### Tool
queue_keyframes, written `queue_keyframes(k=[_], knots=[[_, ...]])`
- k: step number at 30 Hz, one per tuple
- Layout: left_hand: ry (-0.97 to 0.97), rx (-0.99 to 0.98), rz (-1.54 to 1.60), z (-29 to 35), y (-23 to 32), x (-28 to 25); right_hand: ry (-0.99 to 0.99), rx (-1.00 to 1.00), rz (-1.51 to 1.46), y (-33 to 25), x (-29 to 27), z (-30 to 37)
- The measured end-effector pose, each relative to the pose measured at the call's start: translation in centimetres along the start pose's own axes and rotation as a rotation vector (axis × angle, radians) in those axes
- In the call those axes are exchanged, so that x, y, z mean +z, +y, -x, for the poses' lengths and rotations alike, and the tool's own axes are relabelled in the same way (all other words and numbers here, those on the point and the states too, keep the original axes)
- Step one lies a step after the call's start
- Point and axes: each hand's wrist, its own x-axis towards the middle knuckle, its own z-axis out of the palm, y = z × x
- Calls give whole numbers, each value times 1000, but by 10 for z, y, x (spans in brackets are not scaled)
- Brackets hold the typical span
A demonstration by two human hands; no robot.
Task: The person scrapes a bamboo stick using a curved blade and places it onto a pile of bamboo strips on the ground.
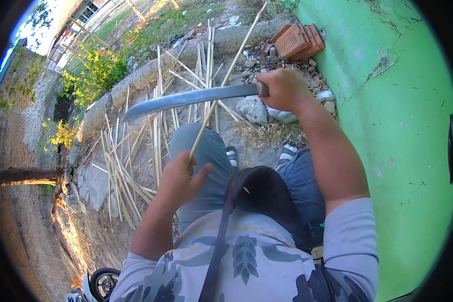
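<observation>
The stick (237,58), long, thin and pale, slants up and away from the person's left hand (180,182), above the bent left knee (194,146). We see that hand's fingers curled about the stick's lower end, with the thumb apart from them. The right hand (285,90) is clenched around the handle of a big knife (196,98), whose wide grey blade points leftward and crosses the stick in our view; we cannot tell whether the two touch. Past the knees, we find many pale strips (157,133) strewn on the ground, some crossing one another. Stones (253,109) and dry grass (272,133) lie beyond the striped sandals (287,154), and a stack of reddish tiles (299,43) sits near the green wall (397,151) on our right. A dark bag (267,194) rests at the person's lap, its strap running over the patterned shirt (244,251).
</observation>
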Motion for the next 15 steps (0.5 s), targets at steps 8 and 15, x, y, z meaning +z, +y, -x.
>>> queue_keyframes(k=[8,15], knots=[[-79,-3,11,9,-10,0,138,436,-234,72,30,4],[-55,-18,10,-2,1,2,42,-63,-149,6,18,2]])
